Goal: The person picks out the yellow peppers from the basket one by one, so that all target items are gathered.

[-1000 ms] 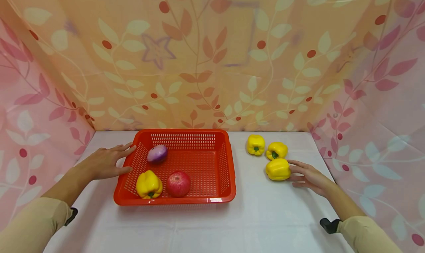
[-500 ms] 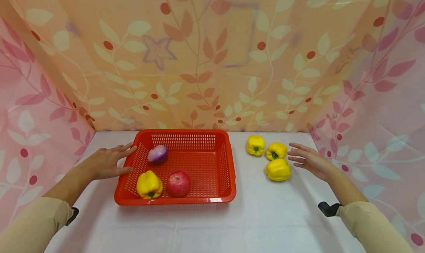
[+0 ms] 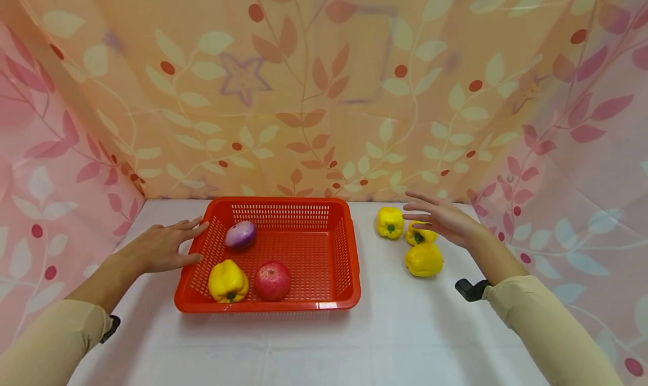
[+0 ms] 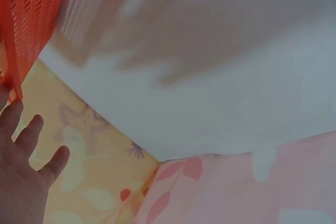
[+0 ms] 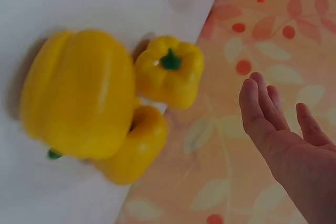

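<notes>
My left hand (image 3: 164, 247) rests with spread fingers on the left rim of a red plastic basket (image 3: 331, 304). Inside the basket are a purple eggplant-coloured oval vegetable (image 3: 241, 234), a yellow bell pepper (image 3: 228, 281) and a pomegranate (image 3: 272, 281). My right hand (image 3: 442, 219) hovers, fingers extended and holding nothing, over the group of yellow peppers on the right. That group is a back-left pepper (image 3: 390, 223), a middle pepper (image 3: 418, 236) partly hidden by the hand, and a front pepper (image 3: 424, 260). In the right wrist view the hand (image 5: 289, 145) is apart from the peppers.
A white cloth (image 3: 304, 352) covers the table under the basket and peppers. Floral curtains (image 3: 324, 93) enclose the back and both sides. The basket's right wall stands between its contents and the loose peppers.
My right hand has left the front pepper's side, lifted, and moved back and left over the peppers. The left hand and basket have stayed in place.
</notes>
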`<state>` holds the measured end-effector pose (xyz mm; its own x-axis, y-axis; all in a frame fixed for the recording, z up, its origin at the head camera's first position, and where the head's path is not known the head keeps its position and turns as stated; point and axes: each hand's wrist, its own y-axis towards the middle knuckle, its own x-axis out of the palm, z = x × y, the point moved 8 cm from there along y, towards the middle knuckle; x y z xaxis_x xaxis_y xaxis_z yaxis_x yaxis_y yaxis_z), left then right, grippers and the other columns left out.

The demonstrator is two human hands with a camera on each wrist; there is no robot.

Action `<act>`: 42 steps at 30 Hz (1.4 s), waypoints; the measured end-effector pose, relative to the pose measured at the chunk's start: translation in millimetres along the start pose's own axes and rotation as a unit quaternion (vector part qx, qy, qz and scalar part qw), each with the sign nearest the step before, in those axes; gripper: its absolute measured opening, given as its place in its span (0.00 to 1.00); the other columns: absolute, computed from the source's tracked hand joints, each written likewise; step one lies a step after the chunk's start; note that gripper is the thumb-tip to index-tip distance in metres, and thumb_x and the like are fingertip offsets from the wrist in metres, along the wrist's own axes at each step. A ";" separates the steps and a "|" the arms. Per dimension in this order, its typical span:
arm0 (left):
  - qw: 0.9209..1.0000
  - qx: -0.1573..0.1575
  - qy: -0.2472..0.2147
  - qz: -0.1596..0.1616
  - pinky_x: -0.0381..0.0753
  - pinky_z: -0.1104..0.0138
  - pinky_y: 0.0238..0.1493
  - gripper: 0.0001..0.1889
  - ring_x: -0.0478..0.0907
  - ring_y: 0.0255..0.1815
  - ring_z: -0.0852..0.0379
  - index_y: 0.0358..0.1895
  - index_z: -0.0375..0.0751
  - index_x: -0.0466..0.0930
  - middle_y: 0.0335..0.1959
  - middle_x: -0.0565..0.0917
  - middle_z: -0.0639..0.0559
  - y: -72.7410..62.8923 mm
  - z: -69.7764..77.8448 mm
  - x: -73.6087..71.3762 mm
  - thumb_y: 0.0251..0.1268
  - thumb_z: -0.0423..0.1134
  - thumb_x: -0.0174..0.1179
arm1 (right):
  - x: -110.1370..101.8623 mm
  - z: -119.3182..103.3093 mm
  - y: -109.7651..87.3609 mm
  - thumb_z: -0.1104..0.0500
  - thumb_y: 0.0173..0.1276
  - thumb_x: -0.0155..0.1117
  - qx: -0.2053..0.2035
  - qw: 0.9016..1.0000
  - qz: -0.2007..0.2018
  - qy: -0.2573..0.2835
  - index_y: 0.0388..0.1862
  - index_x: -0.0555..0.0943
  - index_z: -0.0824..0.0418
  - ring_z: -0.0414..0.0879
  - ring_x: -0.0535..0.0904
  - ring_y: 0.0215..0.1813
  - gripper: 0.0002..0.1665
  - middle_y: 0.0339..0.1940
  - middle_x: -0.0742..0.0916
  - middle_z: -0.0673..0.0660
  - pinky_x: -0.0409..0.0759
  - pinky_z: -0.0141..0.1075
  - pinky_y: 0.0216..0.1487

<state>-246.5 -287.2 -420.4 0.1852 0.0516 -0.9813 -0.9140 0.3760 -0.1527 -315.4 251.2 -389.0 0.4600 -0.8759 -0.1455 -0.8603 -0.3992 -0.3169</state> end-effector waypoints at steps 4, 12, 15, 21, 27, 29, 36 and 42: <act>1.000 -0.004 0.000 -0.004 0.64 0.29 0.60 0.45 0.65 0.69 0.29 0.75 0.39 0.63 0.73 0.65 0.33 0.9 -0.6 0.7 0.60 0.63 0.63 | 24.2 -15.1 13.5 0.49 0.78 0.53 -0.006 1.000 -0.021 -0.006 0.81 0.52 0.56 0.69 0.62 0.74 0.39 0.76 0.65 0.68 0.60 0.61 0.72; 1.000 0.001 -0.001 -0.003 0.64 0.29 0.59 0.45 0.65 0.69 0.28 0.74 0.39 0.63 0.73 0.65 0.32 -0.2 -0.4 -0.5 0.60 0.64 0.62 | 77.9 -38.3 37.3 0.51 0.77 0.55 -0.013 0.997 -0.068 -0.030 0.80 0.54 0.54 0.62 0.70 0.72 0.38 0.76 0.67 0.63 0.64 0.56 0.72; 1.000 0.000 0.000 -0.004 0.64 0.29 0.59 0.45 0.65 0.69 0.28 0.75 0.39 0.63 0.73 0.65 0.33 -0.2 -0.4 -0.3 0.60 0.64 0.62 | 98.7 -42.2 43.3 0.53 0.77 0.55 -0.018 0.995 -0.090 -0.034 0.80 0.54 0.54 0.64 0.69 0.72 0.38 0.76 0.67 0.63 0.65 0.56 0.72; 1.000 -0.005 -0.006 -0.008 0.63 0.29 0.60 0.45 0.64 0.70 0.28 0.75 0.39 0.62 0.74 0.64 0.33 -0.5 -0.6 2.2 0.60 0.63 0.62 | 137.7 -47.0 53.7 0.55 0.76 0.58 -0.027 0.991 -0.123 -0.041 0.80 0.58 0.54 0.60 0.74 0.68 0.37 0.72 0.72 0.62 0.67 0.55 0.70; 1.000 -0.004 -0.005 -0.006 0.63 0.28 0.60 0.45 0.64 0.70 0.28 0.75 0.40 0.62 0.74 0.64 0.33 -0.8 -1.2 0.4 0.60 0.64 0.62 | 174.7 -50.4 64.7 0.56 0.75 0.60 -0.026 0.988 -0.146 -0.049 0.79 0.59 0.56 0.57 0.76 0.66 0.37 0.70 0.73 0.64 0.69 0.53 0.70; 1.000 -0.005 -0.004 -0.005 0.63 0.29 0.60 0.45 0.64 0.70 0.28 0.75 0.40 0.62 0.74 0.64 0.33 -1.1 -1.6 -0.1 0.60 0.64 0.62 | 189.1 -50.3 68.8 0.54 0.74 0.60 -0.027 0.986 -0.156 -0.055 0.78 0.61 0.55 0.57 0.77 0.65 0.37 0.69 0.75 0.62 0.72 0.52 0.68; 1.000 -0.001 -0.002 -0.002 0.65 0.30 0.60 0.45 0.65 0.69 0.29 0.75 0.40 0.63 0.73 0.65 0.33 0.1 -1.3 0.6 0.60 0.63 0.62 | 242.4 -45.4 76.6 0.53 0.73 0.62 -0.012 0.979 -0.193 -0.064 0.76 0.65 0.53 0.53 0.82 0.58 0.35 0.65 0.78 0.63 0.82 0.48 0.57; 1.000 -0.002 -0.001 -0.004 0.64 0.29 0.60 0.45 0.64 0.70 0.29 0.75 0.40 0.63 0.74 0.64 0.34 0.4 -2.3 1.2 0.60 0.64 0.62 | 281.8 -42.0 75.3 0.52 0.73 0.62 0.008 0.971 -0.228 -0.068 0.76 0.66 0.55 0.59 0.79 0.61 0.35 0.63 0.81 0.60 0.80 0.53 0.59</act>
<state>-247.5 -289.1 -421.8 0.1937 0.0498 -0.9798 -0.9137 0.3728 -0.1617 -259.8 -37.1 -414.4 0.8177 -0.5653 -0.1086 -0.5579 -0.7319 -0.3913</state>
